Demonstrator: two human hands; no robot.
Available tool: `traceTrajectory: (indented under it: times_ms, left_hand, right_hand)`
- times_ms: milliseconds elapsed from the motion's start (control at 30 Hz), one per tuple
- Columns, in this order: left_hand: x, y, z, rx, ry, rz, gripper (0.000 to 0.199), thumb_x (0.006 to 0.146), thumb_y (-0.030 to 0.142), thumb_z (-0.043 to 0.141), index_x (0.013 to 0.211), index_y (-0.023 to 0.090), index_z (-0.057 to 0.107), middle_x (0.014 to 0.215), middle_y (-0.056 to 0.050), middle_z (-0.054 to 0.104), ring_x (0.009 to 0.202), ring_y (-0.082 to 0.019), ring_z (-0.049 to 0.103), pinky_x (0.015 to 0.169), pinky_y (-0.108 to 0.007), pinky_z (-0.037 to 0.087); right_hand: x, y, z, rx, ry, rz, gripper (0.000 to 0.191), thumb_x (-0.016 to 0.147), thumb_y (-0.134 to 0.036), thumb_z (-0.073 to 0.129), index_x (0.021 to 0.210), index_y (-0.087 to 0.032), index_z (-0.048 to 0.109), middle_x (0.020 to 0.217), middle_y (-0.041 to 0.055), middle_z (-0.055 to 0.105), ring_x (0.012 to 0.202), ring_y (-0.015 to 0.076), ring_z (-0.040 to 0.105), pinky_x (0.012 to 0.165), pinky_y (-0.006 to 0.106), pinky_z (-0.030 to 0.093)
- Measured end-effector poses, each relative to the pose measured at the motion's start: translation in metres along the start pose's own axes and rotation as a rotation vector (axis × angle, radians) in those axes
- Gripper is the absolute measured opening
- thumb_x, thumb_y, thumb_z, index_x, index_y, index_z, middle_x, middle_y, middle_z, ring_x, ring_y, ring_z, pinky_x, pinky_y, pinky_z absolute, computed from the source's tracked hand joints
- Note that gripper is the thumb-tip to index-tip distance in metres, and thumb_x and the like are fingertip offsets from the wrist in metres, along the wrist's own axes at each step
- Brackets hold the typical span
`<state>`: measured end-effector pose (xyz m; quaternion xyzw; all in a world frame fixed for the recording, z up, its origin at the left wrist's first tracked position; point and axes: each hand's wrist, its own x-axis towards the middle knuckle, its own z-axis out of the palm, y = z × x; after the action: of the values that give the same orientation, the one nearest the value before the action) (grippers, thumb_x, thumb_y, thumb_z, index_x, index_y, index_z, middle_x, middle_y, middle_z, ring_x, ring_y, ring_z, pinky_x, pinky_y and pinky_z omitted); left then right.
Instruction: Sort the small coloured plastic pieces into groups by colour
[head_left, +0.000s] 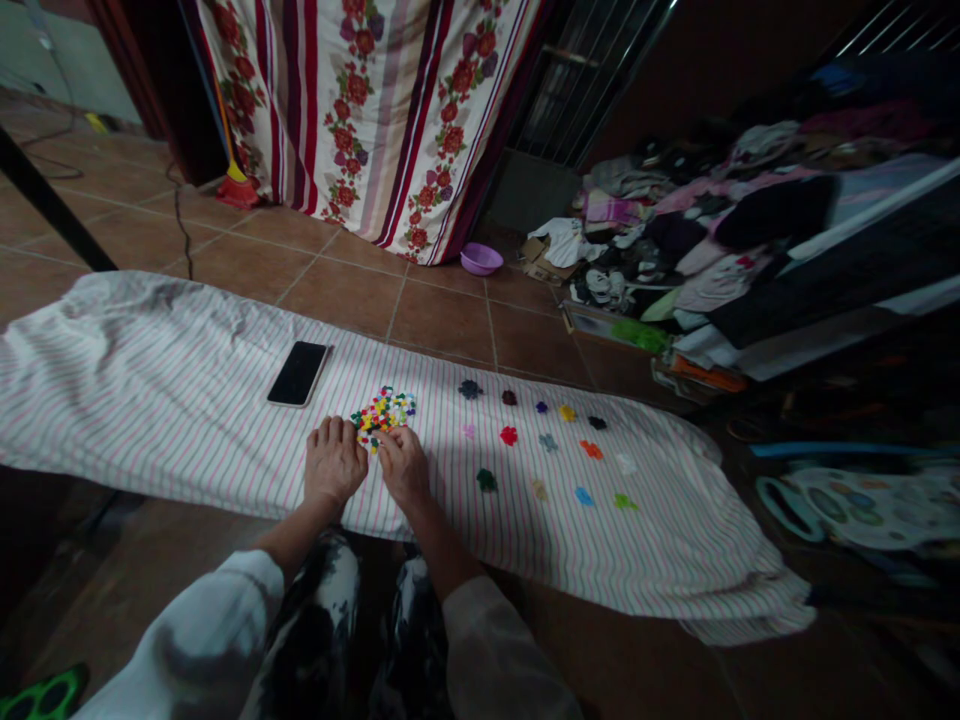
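Note:
A mixed heap of tiny coloured pieces, like beads, lies on the striped cloth. My left hand rests at the heap's near left edge with its fingers curled under; what they hold, if anything, is hidden. At the near right edge my right hand has its thumb and fingers drawn together at the pieces, too small to make out in the grip. Right of it lie small single-colour piles in rows, among them a red pile, a dark green pile, an orange pile and a blue pile.
A phone lies on the cloth left of the heap. Beyond, on the tiled floor, are a purple basin, a red broom and a flowered curtain. Heaped clothes fill the right side.

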<state>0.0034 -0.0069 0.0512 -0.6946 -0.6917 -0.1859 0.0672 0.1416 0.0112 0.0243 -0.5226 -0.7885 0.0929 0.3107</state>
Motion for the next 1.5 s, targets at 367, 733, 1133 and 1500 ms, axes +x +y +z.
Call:
traceTrajectory:
  times_ms: [367, 733, 1133, 1500]
  left_hand:
    - [0.000, -0.001, 0.002, 0.020, 0.005, 0.003, 0.023, 0.088, 0.024, 0.039, 0.097, 0.016, 0.058, 0.107, -0.015, 0.060, 0.109, -0.030, 0.050, 0.089, -0.044, 0.037]
    - [-0.001, -0.001, 0.002, 0.040, 0.004, 0.009, 0.022, 0.089, 0.024, 0.039, 0.097, 0.016, 0.057, 0.108, -0.015, 0.059, 0.110, -0.030, 0.051, 0.089, -0.043, 0.037]
    - [-0.001, -0.001, 0.003, 0.053, 0.015, 0.015, 0.024, 0.088, 0.025, 0.041, 0.101, 0.013, 0.058, 0.111, -0.016, 0.059, 0.109, -0.030, 0.052, 0.089, -0.043, 0.038]
    - [0.000, 0.000, 0.000, 0.079, 0.014, 0.020, 0.021, 0.088, 0.025, 0.042, 0.099, 0.014, 0.058, 0.109, -0.015, 0.060, 0.109, -0.030, 0.052, 0.088, -0.042, 0.039]
  right_hand:
    - [0.000, 0.003, 0.002, 0.026, 0.011, -0.027, 0.024, 0.092, -0.017, 0.051, 0.105, -0.023, 0.071, 0.101, 0.0076, 0.060, 0.096, 0.0198, 0.057, 0.088, 0.032, 0.051]
    - [0.001, 0.003, 0.001, 0.133, 0.058, -0.017, 0.018, 0.093, -0.021, 0.049, 0.098, -0.020, 0.066, 0.100, 0.0080, 0.065, 0.101, 0.0197, 0.060, 0.093, 0.033, 0.050]
    - [-0.002, 0.020, 0.005, 0.420, 0.269, 0.422, 0.022, 0.090, -0.034, 0.048, 0.098, -0.019, 0.061, 0.089, 0.0063, 0.072, 0.083, 0.0183, 0.069, 0.077, 0.030, 0.054]
    - [-0.004, 0.026, 0.003, 0.442, 0.276, 0.445, 0.029, 0.092, -0.036, 0.042, 0.104, -0.020, 0.064, 0.088, 0.0037, 0.071, 0.074, 0.0164, 0.067, 0.069, 0.027, 0.052]
